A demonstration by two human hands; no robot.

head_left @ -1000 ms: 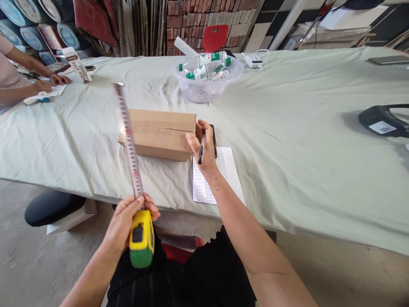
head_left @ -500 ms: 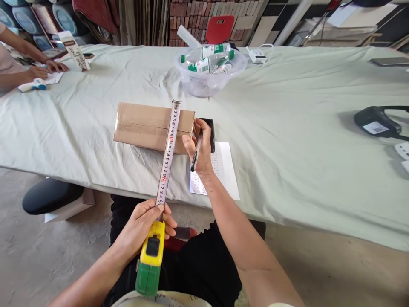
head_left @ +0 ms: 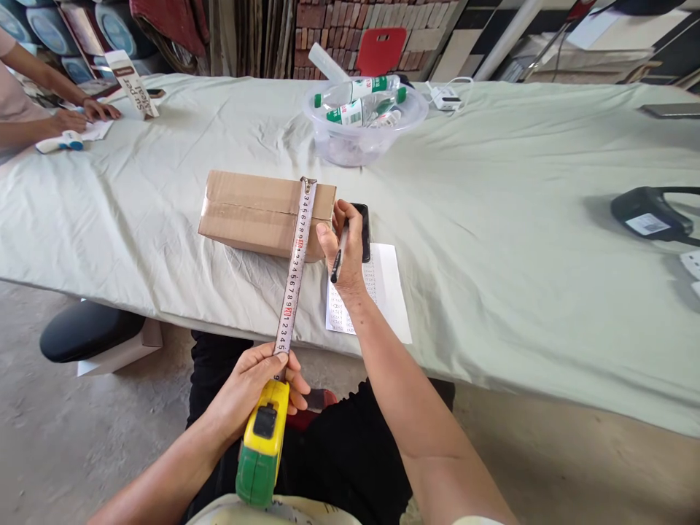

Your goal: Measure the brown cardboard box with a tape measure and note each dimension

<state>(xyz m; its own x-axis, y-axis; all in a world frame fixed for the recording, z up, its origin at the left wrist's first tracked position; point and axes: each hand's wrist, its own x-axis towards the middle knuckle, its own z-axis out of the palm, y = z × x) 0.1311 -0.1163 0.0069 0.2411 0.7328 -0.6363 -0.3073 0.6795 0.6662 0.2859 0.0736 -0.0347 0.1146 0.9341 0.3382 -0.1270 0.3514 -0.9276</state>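
The left hand (head_left: 249, 390) has its grip closed around a yellow-and-green plastic tape measure (head_left: 261, 445), held low in front of the person's lap and short of the counter's near edge; the thumb and fingertips pinch the spot where the white metal blade (head_left: 295, 262) leaves the case. Away from this grip, the blade runs up and slightly to the right, crosses the edge of the counter (head_left: 519, 255), which is draped in a pale green cloth, and lies over the right part of a brown rectangular cardboard box (head_left: 257, 211); its end hook (head_left: 308, 181) sits at the box's far edge.

The right hand (head_left: 342, 248) is just to the right of the blade, with its thumb against the box's right end; its grip is closed on a slim black pen (head_left: 337, 255), tip pointing back towards the person. Under and just beyond this grip lies a black flat phone (head_left: 365, 230); beneath the wrist is a white printed paper sheet (head_left: 386, 292).

Well beyond both grips stands a clear plastic bowl (head_left: 328, 149) holding green-capped bottles (head_left: 355, 89); far to the left, another person's hands (head_left: 82, 115) rest on the counter; far to the right lies a black device (head_left: 648, 211).
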